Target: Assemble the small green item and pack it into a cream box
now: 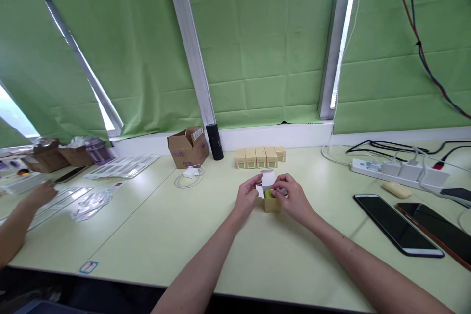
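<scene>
A small cardboard box stands on the table in front of me, its white-lined lid raised. Inside its top shows a yellow-green item, whose kind I cannot make out. My left hand is at the box's left side, fingers curled and closed on a side flap. From the right, my right hand reaches over the opening, thumb and fingertips pinched at the green item, partly covering it.
Several closed small boxes stand in a row behind. Farther back are an open carton, a black bottle and a white charger. Phones and a power strip lie right. Another person's hand is at far left.
</scene>
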`<state>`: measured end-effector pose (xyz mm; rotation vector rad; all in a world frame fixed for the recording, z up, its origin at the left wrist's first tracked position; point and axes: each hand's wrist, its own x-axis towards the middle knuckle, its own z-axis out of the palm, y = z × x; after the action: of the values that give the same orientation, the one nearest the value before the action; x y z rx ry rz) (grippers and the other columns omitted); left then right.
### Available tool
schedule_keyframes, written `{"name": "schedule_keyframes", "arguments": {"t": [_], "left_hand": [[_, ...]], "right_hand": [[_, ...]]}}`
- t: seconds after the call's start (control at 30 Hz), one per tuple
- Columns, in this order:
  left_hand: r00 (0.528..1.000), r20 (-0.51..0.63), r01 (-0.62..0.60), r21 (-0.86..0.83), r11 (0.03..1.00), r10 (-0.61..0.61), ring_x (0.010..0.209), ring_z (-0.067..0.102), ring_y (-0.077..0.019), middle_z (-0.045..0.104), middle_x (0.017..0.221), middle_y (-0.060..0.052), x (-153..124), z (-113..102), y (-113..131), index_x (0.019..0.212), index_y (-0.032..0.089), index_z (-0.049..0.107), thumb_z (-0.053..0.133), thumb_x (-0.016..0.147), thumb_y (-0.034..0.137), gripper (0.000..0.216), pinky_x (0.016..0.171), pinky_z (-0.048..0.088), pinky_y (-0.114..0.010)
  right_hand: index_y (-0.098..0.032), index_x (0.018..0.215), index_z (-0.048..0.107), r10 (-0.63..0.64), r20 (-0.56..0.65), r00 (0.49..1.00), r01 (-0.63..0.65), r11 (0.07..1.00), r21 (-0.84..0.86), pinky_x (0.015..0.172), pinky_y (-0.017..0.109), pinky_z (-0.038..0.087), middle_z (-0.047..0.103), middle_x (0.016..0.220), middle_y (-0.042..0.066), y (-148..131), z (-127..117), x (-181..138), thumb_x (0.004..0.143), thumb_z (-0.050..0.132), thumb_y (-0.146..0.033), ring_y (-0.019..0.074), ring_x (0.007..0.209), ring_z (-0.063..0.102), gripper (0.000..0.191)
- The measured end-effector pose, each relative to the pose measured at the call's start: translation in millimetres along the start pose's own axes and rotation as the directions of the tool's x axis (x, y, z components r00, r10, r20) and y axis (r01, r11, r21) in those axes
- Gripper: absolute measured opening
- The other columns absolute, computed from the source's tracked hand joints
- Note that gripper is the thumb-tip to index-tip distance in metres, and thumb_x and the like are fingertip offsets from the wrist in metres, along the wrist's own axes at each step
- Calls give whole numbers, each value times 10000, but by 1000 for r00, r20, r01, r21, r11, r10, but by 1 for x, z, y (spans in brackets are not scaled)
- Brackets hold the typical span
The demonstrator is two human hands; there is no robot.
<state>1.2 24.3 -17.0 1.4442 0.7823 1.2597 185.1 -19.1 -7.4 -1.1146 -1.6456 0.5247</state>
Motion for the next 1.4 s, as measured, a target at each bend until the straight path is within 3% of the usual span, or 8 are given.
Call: {"name": "schedule_keyframes", "arguments": {"t": [0.23,0.43,0.6,0.77,1.1,1.4], "left_hand": [[1000,-4,17,2,1000,-17,1076,634,-253,732,1138,-113,0,1,2,1291,152,706,528,624,118,691,934,511,-376],[1000,-26,15,-1,1000,-15,1032,645,-236,747,1117,-103,-2,3,8,1247,155,731,529,608,116,672,923,512,-357],[1000,-11,23,-27,999,-23,1056,655,-248,751,1144,-106,-4,4,11,1259,156,729,543,634,130,653,941,508,-364],[1000,-8,16,-58,998,-16,1137,657,-280,756,1191,-120,-3,4,12,1246,149,739,589,699,188,568,1002,488,-393],[1000,11,-13,-2,1000,13,1069,659,-239,717,1189,-129,-5,5,7,1341,158,656,712,791,243,559,1001,494,-391],[997,71,-39,111,993,31,999,653,-213,688,1117,-94,-10,9,5,1399,227,525,718,880,443,594,938,472,-365]], "right_hand": [[-241,711,742,25,7,1000,-26,999,21,796,423,543,605,1002,85,3,2,3,843,620,-252,248,920,618,180],[-238,838,692,82,-52,995,-71,979,193,771,389,496,624,1002,74,1,-2,3,883,550,-324,233,897,598,172],[-234,919,645,274,-18,962,-234,853,466,702,348,457,609,845,26,5,-6,8,804,571,-381,199,770,560,201],[-241,947,627,359,44,932,-313,739,597,714,338,469,630,873,24,6,-5,10,728,650,-364,197,814,575,253],[-252,975,626,387,22,922,-304,686,661,656,304,497,567,1064,44,4,-5,9,705,672,-344,183,885,550,290],[-261,1022,593,432,34,901,-362,705,610,547,275,468,537,1015,36,9,-4,9,654,646,-292,171,799,535,373]]}}
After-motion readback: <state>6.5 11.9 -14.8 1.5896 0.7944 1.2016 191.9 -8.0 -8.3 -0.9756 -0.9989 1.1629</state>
